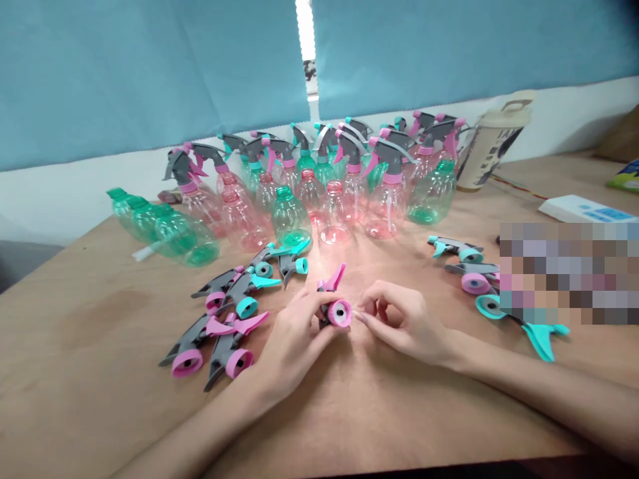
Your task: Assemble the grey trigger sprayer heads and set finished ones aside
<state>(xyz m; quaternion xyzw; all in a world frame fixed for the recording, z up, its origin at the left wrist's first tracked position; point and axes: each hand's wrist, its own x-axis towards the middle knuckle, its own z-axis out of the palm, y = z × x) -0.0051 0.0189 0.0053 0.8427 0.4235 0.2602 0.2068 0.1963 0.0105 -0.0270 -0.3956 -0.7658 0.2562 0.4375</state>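
Observation:
My left hand is closed around a grey and pink spray trigger head, its round pink collar facing me with a dark hole in a white centre. Just right of that collar, my right hand makes a pinch with thumb and forefinger. Whatever is between those fingertips, if anything, is too small to name. To the left of my left hand lie several loose trigger heads, among them one with a pink collar and one with a turquoise collar.
Behind my hands stand several clear bottles, some open like the green bottle, others topped with trigger heads. Green bottles lean at the left. More trigger heads lie right, near a white box and a beige tumbler.

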